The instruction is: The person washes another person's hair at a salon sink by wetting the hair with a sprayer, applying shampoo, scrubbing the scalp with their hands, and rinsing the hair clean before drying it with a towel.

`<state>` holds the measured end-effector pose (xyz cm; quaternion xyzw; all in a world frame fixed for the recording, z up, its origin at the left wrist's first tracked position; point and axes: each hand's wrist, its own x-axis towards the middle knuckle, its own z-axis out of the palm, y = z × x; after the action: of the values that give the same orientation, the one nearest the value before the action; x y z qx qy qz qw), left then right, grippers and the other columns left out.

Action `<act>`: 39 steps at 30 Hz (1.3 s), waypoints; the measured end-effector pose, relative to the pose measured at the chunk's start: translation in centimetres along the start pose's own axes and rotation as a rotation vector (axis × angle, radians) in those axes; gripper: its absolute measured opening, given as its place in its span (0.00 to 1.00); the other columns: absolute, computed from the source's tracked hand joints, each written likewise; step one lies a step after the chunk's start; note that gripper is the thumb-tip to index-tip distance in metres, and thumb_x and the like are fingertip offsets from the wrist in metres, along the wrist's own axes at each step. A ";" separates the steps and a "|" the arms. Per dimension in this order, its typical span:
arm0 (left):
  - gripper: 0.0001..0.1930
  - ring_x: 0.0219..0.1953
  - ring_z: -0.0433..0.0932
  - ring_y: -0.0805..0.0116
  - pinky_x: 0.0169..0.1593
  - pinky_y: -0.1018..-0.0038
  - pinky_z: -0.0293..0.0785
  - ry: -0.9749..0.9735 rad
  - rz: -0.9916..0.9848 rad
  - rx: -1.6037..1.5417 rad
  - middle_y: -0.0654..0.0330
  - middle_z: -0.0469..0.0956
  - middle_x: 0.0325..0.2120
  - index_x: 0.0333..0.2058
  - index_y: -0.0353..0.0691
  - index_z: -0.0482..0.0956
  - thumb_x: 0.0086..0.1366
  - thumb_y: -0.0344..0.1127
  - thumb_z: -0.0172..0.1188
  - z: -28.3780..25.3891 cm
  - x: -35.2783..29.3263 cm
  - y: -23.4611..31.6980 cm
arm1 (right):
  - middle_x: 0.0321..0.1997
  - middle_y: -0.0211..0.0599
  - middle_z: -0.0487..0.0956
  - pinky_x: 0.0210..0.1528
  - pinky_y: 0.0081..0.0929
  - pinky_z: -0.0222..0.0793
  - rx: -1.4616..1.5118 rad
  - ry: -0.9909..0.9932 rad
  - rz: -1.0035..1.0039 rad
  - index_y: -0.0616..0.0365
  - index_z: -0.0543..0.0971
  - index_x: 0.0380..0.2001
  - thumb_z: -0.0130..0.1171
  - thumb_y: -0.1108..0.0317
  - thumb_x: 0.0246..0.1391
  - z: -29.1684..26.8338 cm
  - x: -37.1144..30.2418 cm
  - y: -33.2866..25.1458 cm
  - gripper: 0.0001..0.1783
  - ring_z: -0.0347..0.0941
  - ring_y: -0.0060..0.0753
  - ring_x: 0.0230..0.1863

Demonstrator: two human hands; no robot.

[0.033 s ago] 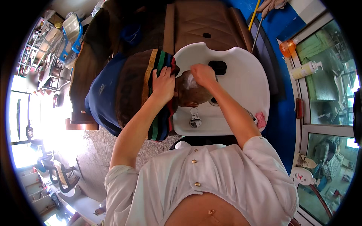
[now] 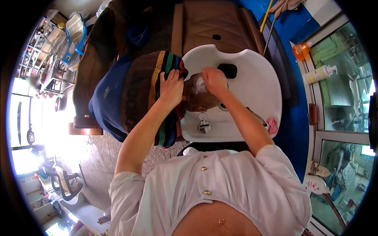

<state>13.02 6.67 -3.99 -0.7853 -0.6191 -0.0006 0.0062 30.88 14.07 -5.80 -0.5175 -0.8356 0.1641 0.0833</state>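
A person bends over the white wash basin [image 2: 256, 88], head [image 2: 202, 100] lowered into it. White lather [image 2: 200, 84] covers a patch of the scalp. My right hand [image 2: 215, 82] is curled closed against the head beside the lather; whatever its fingers may hold is hidden. On the striped towel [image 2: 136, 90] draped over the person's shoulders lies my left hand [image 2: 171, 88], flat, its fingers stretched out near the neck. Close to the head, a small metal piece with a ring [image 2: 204, 125] sits in the basin.
Partly behind my right forearm is a metal tap [image 2: 255, 114], with a pink cloth [image 2: 272, 126] on the basin's rim. A brown padded seat [image 2: 212, 23] adjoins the basin. Bottles, one orange [image 2: 301, 51] and one pale pump bottle [image 2: 319, 74], stand along the right side. A blue bucket [image 2: 137, 35] sits farther back.
My right hand has shifted slightly to the right over the head, and more of the tap shows beside my forearm. My left hand stays in place on the towel.
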 end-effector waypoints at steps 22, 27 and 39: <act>0.41 0.64 0.54 0.61 0.63 0.47 0.44 -0.007 -0.049 0.088 0.53 0.63 0.58 0.50 0.39 0.72 0.32 0.45 0.74 1.4 -0.4 -0.7 | 0.39 0.43 0.80 0.46 0.38 0.68 -0.362 -0.438 -0.370 0.55 0.82 0.31 0.53 0.64 0.47 0.6 3.0 -4.0 0.12 0.76 0.38 0.43; 0.46 0.66 0.51 0.62 0.64 0.51 0.43 -0.123 -0.063 0.126 0.55 0.60 0.60 0.53 0.42 0.70 0.30 0.48 0.74 -0.8 0.7 1.1 | 0.36 0.45 0.81 0.41 0.40 0.70 0.468 -0.333 -0.184 0.56 0.82 0.33 0.52 0.63 0.48 5.2 8.7 6.1 0.13 0.76 0.51 0.38; 0.34 0.66 0.50 0.62 0.65 0.50 0.42 -0.096 -0.036 0.109 0.57 0.61 0.60 0.47 0.42 0.76 0.35 0.40 0.73 0.9 0.5 -0.1 | 0.60 0.44 0.66 0.65 0.38 0.50 -0.492 0.220 -1.073 0.62 0.67 0.57 0.51 0.65 0.47 2.6 -7.1 2.0 0.31 0.58 0.40 0.64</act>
<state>13.07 7.19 -4.85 -0.7716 -0.6318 0.0705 0.0194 35.01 8.04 -8.73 -0.0414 -0.9802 -0.1534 0.1183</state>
